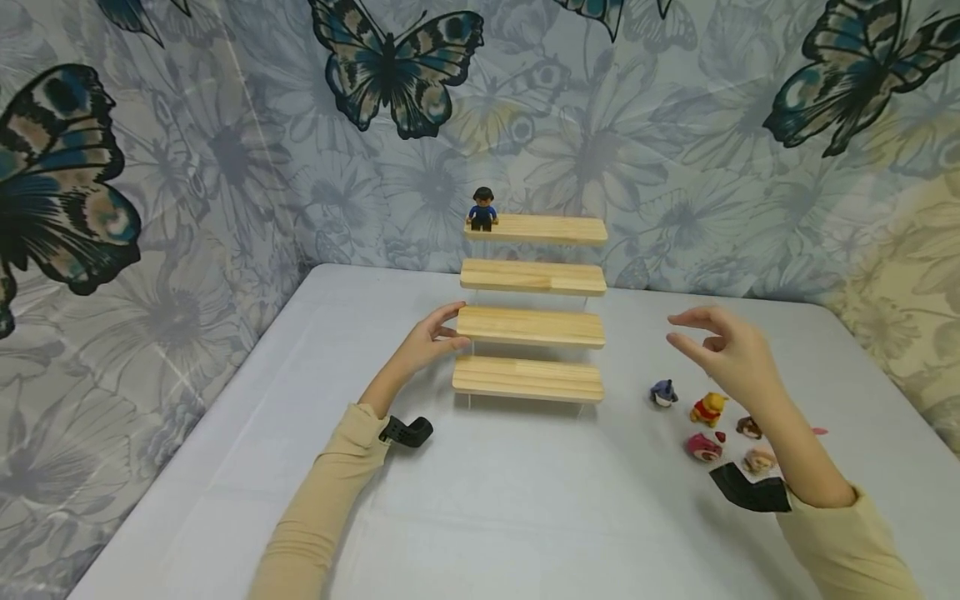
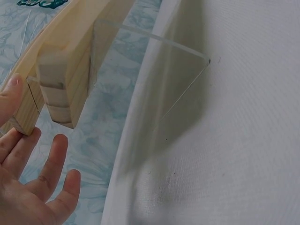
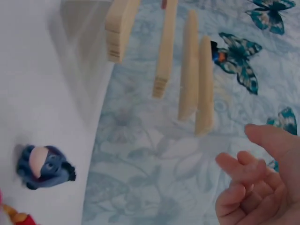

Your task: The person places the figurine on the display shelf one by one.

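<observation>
A tiered display shelf (image 1: 528,379) with pale wooden boards on clear supports stands on the table. My left hand (image 1: 429,340) holds the left end of its second board from the bottom, thumb and fingers on opposite sides. In the left wrist view, the other fingers (image 2: 56,159) spread beside the shelf. My right hand (image 1: 731,354) is raised right of the shelf, above several small figurines, with a gap between thumb and index finger and nothing in it. A toy figure (image 1: 482,210) with dark hair and blue top is at the top board's left end.
Right of the shelf are a blue donkey figurine (image 1: 663,392), a yellow bear figurine in red (image 1: 708,409), a pink figurine (image 1: 705,447), a brown one (image 1: 748,427) and a pale one (image 1: 760,459). Behind the white table (image 1: 525,517) hangs butterfly-patterned fabric (image 1: 637,108).
</observation>
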{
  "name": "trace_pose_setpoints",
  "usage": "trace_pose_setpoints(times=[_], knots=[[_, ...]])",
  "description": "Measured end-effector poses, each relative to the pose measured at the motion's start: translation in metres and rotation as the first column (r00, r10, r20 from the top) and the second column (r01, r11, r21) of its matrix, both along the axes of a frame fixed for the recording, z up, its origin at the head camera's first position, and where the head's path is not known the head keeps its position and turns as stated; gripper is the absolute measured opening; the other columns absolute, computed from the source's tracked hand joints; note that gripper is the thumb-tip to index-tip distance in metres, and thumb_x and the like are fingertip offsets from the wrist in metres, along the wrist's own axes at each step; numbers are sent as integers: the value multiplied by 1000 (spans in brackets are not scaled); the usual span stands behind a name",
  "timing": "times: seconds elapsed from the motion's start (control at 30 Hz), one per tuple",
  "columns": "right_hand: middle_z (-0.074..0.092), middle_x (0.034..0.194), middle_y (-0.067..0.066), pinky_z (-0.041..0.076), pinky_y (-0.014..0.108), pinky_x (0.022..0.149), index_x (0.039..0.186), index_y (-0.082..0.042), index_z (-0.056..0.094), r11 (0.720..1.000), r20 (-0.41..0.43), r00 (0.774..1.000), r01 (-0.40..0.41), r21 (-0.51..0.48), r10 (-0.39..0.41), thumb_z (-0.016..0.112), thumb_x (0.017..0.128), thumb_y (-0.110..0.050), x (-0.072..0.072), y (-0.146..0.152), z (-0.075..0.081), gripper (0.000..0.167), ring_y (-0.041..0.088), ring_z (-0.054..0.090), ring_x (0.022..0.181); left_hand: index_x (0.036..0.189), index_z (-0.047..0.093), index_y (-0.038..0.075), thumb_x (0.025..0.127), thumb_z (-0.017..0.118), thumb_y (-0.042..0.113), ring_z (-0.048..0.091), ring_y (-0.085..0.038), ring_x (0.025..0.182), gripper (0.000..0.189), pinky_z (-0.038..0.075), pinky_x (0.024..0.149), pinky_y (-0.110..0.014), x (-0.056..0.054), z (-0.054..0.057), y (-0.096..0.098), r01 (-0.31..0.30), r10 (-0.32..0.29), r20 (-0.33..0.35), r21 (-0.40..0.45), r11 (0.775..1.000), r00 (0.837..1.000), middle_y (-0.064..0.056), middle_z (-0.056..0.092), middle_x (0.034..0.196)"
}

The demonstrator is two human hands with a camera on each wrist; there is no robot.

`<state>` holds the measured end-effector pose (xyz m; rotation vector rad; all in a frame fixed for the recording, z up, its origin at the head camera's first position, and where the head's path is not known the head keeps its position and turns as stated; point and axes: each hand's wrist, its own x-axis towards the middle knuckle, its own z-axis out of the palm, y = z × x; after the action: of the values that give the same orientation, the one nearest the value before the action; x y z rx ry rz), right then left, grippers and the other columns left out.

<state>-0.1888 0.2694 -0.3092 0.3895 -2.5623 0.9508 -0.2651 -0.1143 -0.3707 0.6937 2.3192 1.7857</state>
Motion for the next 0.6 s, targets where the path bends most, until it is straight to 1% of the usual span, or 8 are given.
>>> trace_pose_setpoints(times=[0.13, 0.2, 0.27, 0.33, 0.4, 0.47, 0.5, 0.6], knots=[[60, 101, 14, 36, 27, 39, 110, -5, 57, 999, 130, 991, 27, -29, -23, 61, 87, -26, 7, 16, -7, 31, 19, 52, 43, 139, 28, 1, 86, 61, 9, 46, -36, 106, 62, 43, 85, -40, -1, -1, 0, 3, -3, -3, 5, 1000, 1000, -20, 27, 139], [61, 97, 13, 40, 28, 43, 111, -5, 56, 999, 181, 983, 34, -24, -29, 60, 87, -28, 10, 24, -11, 34, 23, 54, 47, 139, 28, 0, 87, 61, 9, 47, -36, 106, 62, 43, 84, -40, -1, -2, 1, 7, -7, -6, 4, 1000, 1000, -20, 27, 140], [62, 96, 13, 43, 29, 46, 112, -6, 56, 999, 228, 973, 35, -20, -29, 60, 87, -31, 13, 30, -16, 35, 25, 55, 49, 139, 27, 0, 87, 61, 9, 47, -35, 106, 63, 43, 84, -39, -1, -2, 1, 8, -8, -5, 1, 1000, 1000, -20, 27, 140], [62, 97, 13, 43, 30, 46, 113, -7, 56, 999, 281, 959, 31, -28, -22, 59, 87, -33, 16, 35, -21, 37, 26, 55, 52, 139, 28, 0, 87, 61, 8, 47, -35, 105, 62, 43, 84, -40, -1, -2, 1, 4, -4, -8, -2, 1000, 1000, -20, 27, 140], [60, 103, 14, 43, 31, 46, 114, -8, 55, 998, 338, 941, 30, -50, -12, 58, 87, -36, 18, 37, -25, 39, 26, 55, 54, 139, 28, -1, 87, 60, 8, 47, -35, 105, 62, 43, 84, -40, 0, -1, 1, 1, -1, -9, -3, 1000, 1000, -21, 27, 140], [59, 106, 16, 41, 32, 43, 115, -8, 54, 997, 382, 924, 36, -68, -7, 58, 87, -38, 19, 39, -30, 41, 27, 56, 56, 139, 28, 0, 86, 60, 7, 47, -35, 105, 62, 42, 84, -42, 0, -1, 0, -4, 4, -8, -3, 1000, 1000, -21, 27, 139], [59, 106, 16, 40, 32, 43, 115, -7, 53, 996, 397, 918, 39, -79, -5, 57, 87, -38, 19, 40, -33, 42, 28, 56, 56, 139, 28, 0, 86, 60, 7, 47, -35, 105, 62, 42, 84, -42, 0, 0, 0, -6, 6, -6, -3, 1000, 1000, -21, 27, 139], [59, 106, 19, 40, 33, 42, 114, -6, 53, 997, 415, 910, 42, -69, -10, 57, 87, -40, 18, 43, -39, 43, 28, 55, 56, 139, 27, -1, 86, 60, 7, 46, -36, 106, 62, 41, 86, -43, 0, 0, 0, -2, 2, 2, 3, 1000, 1000, -21, 26, 139]])
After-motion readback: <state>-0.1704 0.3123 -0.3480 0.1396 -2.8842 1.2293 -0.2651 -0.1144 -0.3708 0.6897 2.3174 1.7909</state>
